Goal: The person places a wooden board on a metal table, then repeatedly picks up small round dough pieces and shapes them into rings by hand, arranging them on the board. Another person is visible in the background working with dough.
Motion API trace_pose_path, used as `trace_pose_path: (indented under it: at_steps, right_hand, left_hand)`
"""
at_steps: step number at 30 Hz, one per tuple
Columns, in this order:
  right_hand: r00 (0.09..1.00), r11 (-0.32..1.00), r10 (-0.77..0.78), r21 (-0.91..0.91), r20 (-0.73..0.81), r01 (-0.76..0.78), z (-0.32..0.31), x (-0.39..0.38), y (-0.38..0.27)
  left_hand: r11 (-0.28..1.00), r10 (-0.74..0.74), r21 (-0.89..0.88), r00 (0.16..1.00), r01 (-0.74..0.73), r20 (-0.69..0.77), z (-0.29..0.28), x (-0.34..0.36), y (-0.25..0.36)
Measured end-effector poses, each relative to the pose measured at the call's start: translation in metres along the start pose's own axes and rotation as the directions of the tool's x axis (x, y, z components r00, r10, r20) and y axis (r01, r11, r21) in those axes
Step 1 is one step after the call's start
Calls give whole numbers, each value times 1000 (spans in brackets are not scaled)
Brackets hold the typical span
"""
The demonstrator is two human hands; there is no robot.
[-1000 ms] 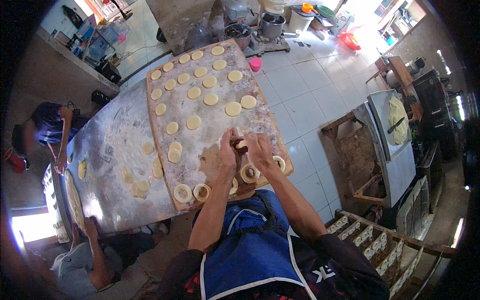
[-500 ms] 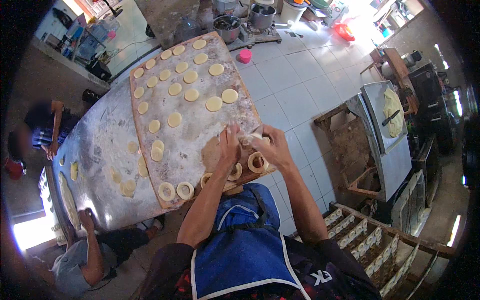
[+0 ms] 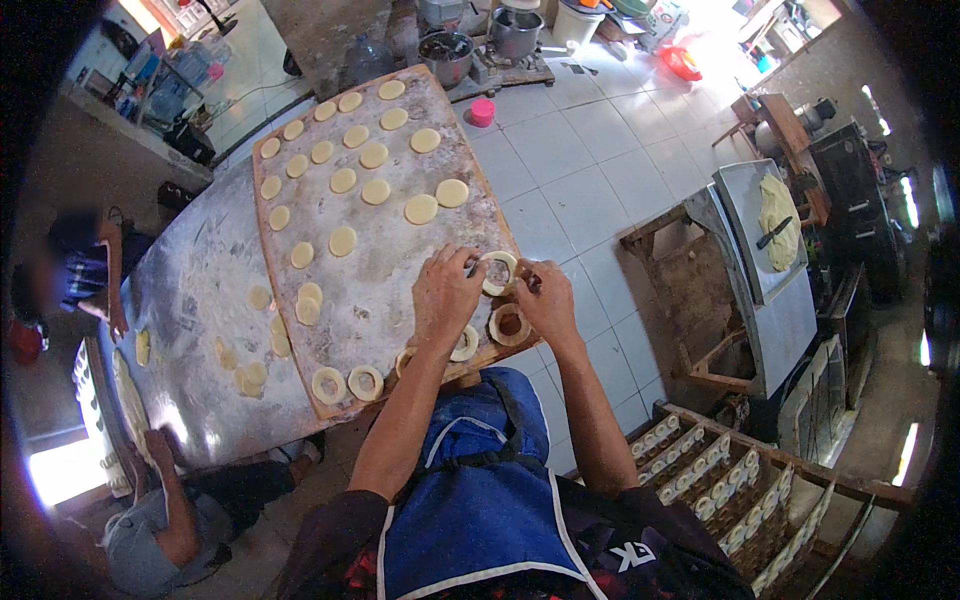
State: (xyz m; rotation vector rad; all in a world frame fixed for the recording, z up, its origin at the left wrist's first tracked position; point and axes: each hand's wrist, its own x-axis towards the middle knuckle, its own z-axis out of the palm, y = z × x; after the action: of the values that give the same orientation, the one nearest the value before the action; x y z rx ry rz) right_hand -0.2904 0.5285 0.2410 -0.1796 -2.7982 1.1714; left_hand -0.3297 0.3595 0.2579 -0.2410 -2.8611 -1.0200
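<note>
A pale dough ring (image 3: 500, 256) is held between my two hands at the right edge of the floury wooden board (image 3: 385, 285). My left hand (image 3: 447, 295) pinches its left side with thumb and fingers. On the opposite side, the fingers of my right hand (image 3: 547, 303) are closed at the ring's rim. Just below lies another dough ring (image 3: 494, 327) near the board's corner. More rings line the near edge, one (image 3: 470, 353) partly beside my left wrist and another (image 3: 329, 399) at the left corner. Flat dough discs (image 3: 374, 155) are spread over the far part.
A steel table (image 3: 190, 300) with dough pieces extends left, where two other people work. A tray (image 3: 745, 215) with dough and a knife (image 3: 774, 233) stands right. Racked dough rings (image 3: 700, 470) sit lower right. Pots (image 3: 515, 35) and a pink cup (image 3: 483, 112) stand beyond the board.
My hands have drawn apart slightly, and the dough between them now shows as an open ring. The view has shifted a little. The nearer person's arm at left has moved.
</note>
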Motion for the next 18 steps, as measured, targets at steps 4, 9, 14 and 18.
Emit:
trace_pose_path:
  at_steps: [4, 9, 14, 18]
  right_hand:
    - [983, 994, -104, 30, -150, 110, 19, 1, -44]
    - [830, 822, -546, 263, 110, 506, 139, 24, -129]
    - [498, 554, -826, 219, 265, 803, 235, 45, -186]
    - [522, 667, -700, 185, 487, 722, 244, 49, -212]
  left_hand:
    - [998, -51, -34, 993, 48, -102, -28, -18, -36]
    - [923, -331, -26, 755, 385, -567, -109, -64, -142]
    - [942, -289, 36, 863, 333, -414, -134, -93, -196]
    - [889, -426, -344, 819, 302, -384, -137, -110, -200]
